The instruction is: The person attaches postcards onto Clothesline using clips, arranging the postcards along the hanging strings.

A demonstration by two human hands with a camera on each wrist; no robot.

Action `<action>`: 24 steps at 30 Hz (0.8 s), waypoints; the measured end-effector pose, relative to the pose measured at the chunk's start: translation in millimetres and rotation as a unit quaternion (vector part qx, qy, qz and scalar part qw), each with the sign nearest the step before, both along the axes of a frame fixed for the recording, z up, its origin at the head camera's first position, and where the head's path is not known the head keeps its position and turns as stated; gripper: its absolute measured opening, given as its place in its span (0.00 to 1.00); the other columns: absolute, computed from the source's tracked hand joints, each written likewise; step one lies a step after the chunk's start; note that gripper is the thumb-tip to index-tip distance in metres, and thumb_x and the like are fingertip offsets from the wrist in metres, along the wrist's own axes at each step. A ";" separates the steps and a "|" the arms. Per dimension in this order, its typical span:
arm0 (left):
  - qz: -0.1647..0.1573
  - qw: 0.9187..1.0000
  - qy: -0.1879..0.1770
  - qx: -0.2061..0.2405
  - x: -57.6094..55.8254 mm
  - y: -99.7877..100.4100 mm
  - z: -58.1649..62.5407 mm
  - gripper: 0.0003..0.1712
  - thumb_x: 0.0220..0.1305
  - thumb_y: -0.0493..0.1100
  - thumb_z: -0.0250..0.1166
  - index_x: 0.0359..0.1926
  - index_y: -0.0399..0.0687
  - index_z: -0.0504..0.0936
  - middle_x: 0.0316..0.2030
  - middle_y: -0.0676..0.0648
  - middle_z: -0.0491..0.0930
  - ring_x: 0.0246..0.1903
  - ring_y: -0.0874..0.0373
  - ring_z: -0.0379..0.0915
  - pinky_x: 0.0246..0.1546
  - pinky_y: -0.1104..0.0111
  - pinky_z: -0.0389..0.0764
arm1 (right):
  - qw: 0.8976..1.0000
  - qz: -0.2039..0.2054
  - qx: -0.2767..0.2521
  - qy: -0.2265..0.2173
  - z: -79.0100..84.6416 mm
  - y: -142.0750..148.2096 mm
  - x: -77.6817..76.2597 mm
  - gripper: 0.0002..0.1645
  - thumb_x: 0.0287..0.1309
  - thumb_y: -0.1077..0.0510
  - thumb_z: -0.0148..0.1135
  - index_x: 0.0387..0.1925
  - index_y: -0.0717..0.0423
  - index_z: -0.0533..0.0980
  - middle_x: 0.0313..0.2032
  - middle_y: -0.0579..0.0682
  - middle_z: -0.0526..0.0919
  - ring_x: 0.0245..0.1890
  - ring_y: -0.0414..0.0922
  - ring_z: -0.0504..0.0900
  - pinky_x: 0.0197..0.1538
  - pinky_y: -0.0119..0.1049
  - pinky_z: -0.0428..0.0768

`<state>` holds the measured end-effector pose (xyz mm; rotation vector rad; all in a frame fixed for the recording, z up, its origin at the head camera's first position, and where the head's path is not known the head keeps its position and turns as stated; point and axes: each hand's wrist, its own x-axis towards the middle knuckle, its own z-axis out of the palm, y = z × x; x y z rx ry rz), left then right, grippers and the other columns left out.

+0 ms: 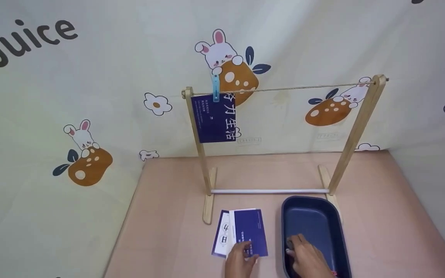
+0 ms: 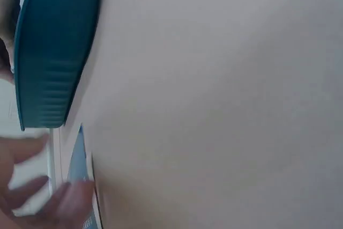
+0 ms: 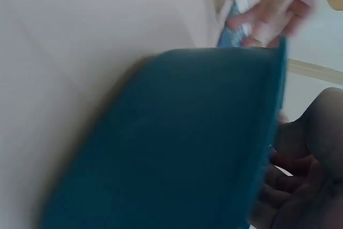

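My left hand (image 1: 240,259) is over the near end of the stacked purple-and-white cards (image 1: 251,227), with its fingers loosely bent and apart. In the left wrist view, the fingers (image 2: 37,199) are spread beside the cards' edge. Inside the dark blue tray (image 1: 340,227), along its left wall, my right hand (image 1: 309,256) pinches a small dark grey thing (image 1: 290,243), largely covered by the fingers; I cannot tell its kind. The tray's wall covers part of that hand in the right wrist view.
A wooden stand (image 1: 355,139) with a string (image 1: 284,89) across its top is behind the cards and tray. A light blue clothespin (image 1: 216,88) holds a purple card (image 1: 213,123) at the string's left end. Something small and red (image 1: 334,273) shows in the tray's near end.
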<state>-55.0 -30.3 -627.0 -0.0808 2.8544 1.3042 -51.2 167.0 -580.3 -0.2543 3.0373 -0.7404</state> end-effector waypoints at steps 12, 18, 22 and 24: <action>0.122 0.988 -0.022 -0.087 -19.8 -10.9 6.0 0.26 0.40 0.46 0.74 0.42 0.45 0.78 0.33 0.48 0.75 0.33 0.54 0.74 0.30 0.62 0.75 | 0.996 0.000 -0.058 0.066 35.4 -9.0 -2.1 0.15 0.46 0.68 0.65 0.39 0.56 0.75 0.31 0.45 0.76 0.30 0.40 0.78 0.31 0.36 0.77; 0.128 0.982 -0.050 -0.129 -24.9 0.5 1.9 0.43 0.30 0.55 0.77 0.48 0.38 0.72 0.37 0.41 0.70 0.40 0.47 0.72 0.34 0.55 0.77 | 0.993 0.000 -0.043 0.113 58.6 -13.3 -2.9 0.19 0.43 0.67 0.67 0.38 0.48 0.74 0.32 0.38 0.75 0.27 0.34 0.76 0.27 0.31 0.75; 0.127 0.979 -0.057 -0.152 -27.7 7.0 -2.7 0.50 0.24 0.56 0.78 0.49 0.34 0.69 0.37 0.39 0.67 0.40 0.46 0.69 0.34 0.56 0.78 | 0.986 0.015 -0.053 0.160 74.2 -14.7 -2.4 0.22 0.39 0.68 0.68 0.36 0.44 0.75 0.31 0.35 0.76 0.29 0.32 0.75 0.28 0.30 0.76; 0.132 0.978 -0.063 -0.147 -29.4 8.6 -3.2 0.51 0.22 0.54 0.79 0.50 0.34 0.68 0.37 0.39 0.67 0.39 0.47 0.69 0.34 0.56 0.78 | 0.982 0.028 -0.066 0.176 80.8 -15.2 -1.9 0.23 0.37 0.69 0.69 0.36 0.43 0.75 0.31 0.35 0.76 0.31 0.31 0.73 0.29 0.30 0.77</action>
